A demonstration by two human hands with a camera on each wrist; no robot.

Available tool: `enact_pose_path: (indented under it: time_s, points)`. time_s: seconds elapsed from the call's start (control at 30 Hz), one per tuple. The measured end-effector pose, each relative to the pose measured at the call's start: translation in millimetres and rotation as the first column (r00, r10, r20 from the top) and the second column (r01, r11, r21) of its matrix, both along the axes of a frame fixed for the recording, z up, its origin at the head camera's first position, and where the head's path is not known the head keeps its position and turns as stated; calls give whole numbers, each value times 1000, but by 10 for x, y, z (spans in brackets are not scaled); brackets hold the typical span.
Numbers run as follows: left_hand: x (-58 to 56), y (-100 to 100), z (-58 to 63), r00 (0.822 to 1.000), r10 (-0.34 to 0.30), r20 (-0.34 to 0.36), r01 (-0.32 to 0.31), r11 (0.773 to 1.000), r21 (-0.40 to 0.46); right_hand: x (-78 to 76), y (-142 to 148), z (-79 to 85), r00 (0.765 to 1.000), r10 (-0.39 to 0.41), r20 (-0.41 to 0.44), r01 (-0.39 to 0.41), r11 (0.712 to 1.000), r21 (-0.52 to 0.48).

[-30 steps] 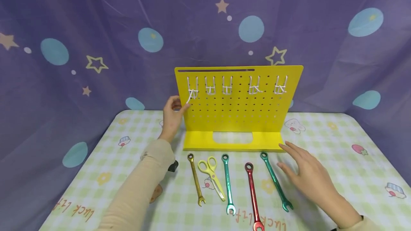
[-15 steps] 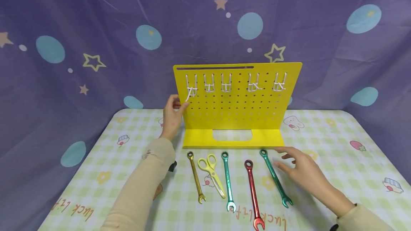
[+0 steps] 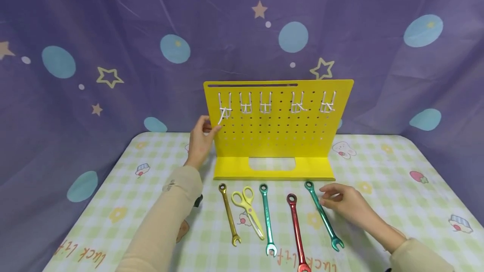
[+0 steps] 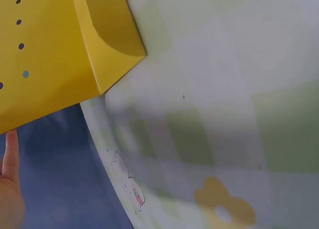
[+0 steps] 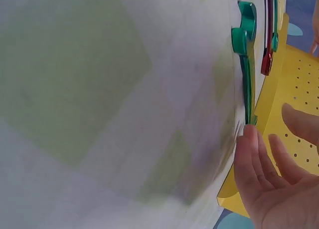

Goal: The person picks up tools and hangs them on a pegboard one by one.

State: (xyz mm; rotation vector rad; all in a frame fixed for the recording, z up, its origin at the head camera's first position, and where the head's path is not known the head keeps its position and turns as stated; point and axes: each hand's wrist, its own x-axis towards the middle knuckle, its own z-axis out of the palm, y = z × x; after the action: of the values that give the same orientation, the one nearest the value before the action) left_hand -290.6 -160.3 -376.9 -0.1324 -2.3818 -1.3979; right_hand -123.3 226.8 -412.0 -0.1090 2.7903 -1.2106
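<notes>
A yellow pegboard stand (image 3: 272, 146) with white wire hooks (image 3: 265, 106) stands upright at the back. My left hand (image 3: 200, 142) grips its left edge, thumb in front and the other fingers behind. The left wrist view shows a digit at the edge of the pegboard (image 4: 55, 64). My right hand (image 3: 345, 201) is beside the ring end of the rightmost green wrench (image 3: 323, 213), fingers slightly bent, thumb apart from them. In the right wrist view, the fingertips of the right hand (image 5: 274, 184) are right at the near end of that green wrench (image 5: 247, 74).
Left of that wrench lie a red wrench (image 3: 296, 230), another green wrench (image 3: 267, 219), yellow scissors (image 3: 249, 211) and a gold wrench (image 3: 228, 213). They rest on a checked tablecloth (image 3: 378, 171). A purple patterned curtain (image 3: 227, 20) hangs behind.
My right hand has moved left and slightly down to the ring end of the rightmost green wrench, its fingers bending more. The left hand has stayed on the pegboard.
</notes>
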Motion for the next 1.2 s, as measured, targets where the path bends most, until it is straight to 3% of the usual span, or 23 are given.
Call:
enact_pose_path:
  time_s: [0.23,0.63,1.2]
  points:
    - [12,13,-35,999,27,-19,-27,999,20,-39,-40,-62,997,48,63,-49,999,11]
    - [3,49,-40,999,28,-30,-26,998,61,-69,-142,-17,990,-14,143,-3,993,118]
    - [1,48,-49,1000,21,-10,-20,997,77,-120,-192,-29,988,-17,153,-14,979,202]
